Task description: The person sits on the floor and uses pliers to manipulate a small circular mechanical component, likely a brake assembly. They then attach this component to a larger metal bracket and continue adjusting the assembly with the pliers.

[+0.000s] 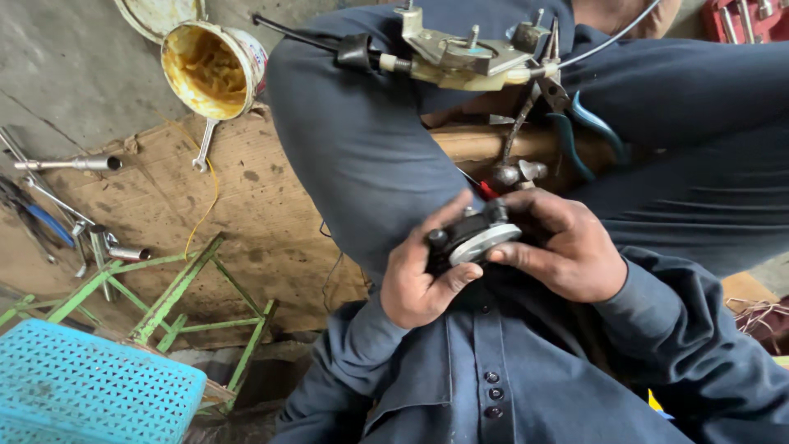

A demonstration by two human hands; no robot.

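Hands are meeting close to the chest: left hand (419, 275) is cupping the small black round part with a silver rim (472, 238) from below-left, thumb pressing its edge; right hand (567, 251) is pinching the right side, rim tilting up-right.

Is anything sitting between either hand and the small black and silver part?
Nothing visible does. The left hand and right hand both grip the small black and silver part directly, fingers on its body, held above the lap and apart from the pliers.
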